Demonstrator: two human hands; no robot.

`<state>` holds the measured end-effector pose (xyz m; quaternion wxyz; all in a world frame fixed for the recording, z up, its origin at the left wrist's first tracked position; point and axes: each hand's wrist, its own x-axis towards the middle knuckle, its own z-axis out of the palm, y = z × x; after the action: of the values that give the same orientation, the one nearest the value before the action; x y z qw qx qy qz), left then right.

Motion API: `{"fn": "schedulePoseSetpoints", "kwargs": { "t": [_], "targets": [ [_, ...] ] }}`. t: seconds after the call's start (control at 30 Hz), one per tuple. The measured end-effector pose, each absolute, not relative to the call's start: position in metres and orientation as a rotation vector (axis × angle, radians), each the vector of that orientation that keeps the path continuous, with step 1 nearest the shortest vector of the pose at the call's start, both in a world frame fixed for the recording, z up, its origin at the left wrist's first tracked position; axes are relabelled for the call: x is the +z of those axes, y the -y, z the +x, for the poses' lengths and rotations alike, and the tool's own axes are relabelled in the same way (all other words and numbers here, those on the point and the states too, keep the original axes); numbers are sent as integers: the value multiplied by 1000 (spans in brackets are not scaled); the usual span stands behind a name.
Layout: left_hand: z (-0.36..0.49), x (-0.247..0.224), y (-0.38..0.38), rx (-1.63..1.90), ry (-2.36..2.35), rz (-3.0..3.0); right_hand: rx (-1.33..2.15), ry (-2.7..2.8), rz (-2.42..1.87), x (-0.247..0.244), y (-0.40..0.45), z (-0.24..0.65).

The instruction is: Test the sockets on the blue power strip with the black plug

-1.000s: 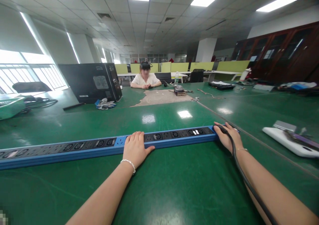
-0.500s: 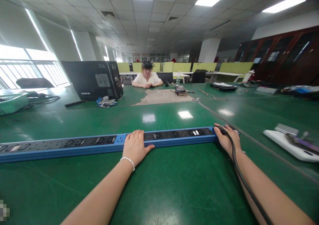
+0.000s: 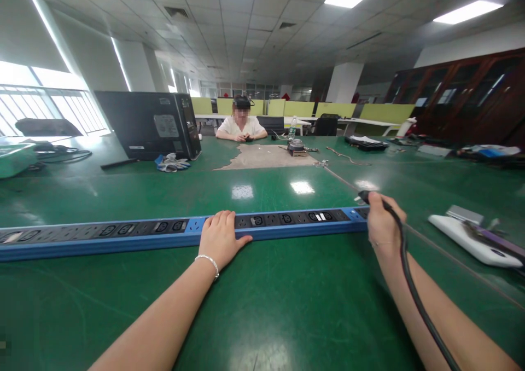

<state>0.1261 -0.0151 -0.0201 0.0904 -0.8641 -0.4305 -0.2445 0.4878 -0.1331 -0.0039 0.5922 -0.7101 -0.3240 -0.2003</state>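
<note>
A long blue power strip (image 3: 303, 230) with black sockets lies across the green table, running from the left edge to the right hand. My left hand (image 3: 219, 234) grips it near the middle, fingers over the top and thumb along the near side, just right of a blue socket section. At the strip's right end, my right hand (image 3: 383, 218) is closed around a black plug (image 3: 363, 196) with pale prongs, raised above the strip and apart from the sockets. A black cable (image 3: 409, 272) trails from the plug over the right wrist and down along the forearm.
A black computer case (image 3: 143, 125) stands at the back left, with work gloves (image 3: 172, 163) beside it and a green basket (image 3: 16, 160) further left. Across the table sits a person (image 3: 241, 127). To the right lies a white device (image 3: 471, 239).
My right hand has lifted off the strip's right end, bringing the plug up and slightly right, so its prongs now show. The left hand keeps its place on the strip.
</note>
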Motion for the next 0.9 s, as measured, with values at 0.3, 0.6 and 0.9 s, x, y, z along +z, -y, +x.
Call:
{"fn": "schedulePoseSetpoints", "kwargs": {
  "t": [0.3, 0.6, 0.9],
  "targets": [
    [126, -21, 15, -715, 1278, -2559, -372, 956, -1950, -4, 130, 473],
    [126, -21, 14, -701, 1277, -2550, -411, 1017, -1958, -16, 131, 482],
    [127, -20, 15, -691, 1289, -2551, -462, 1086, -2053, -19, 126, 482]
  ]
}}
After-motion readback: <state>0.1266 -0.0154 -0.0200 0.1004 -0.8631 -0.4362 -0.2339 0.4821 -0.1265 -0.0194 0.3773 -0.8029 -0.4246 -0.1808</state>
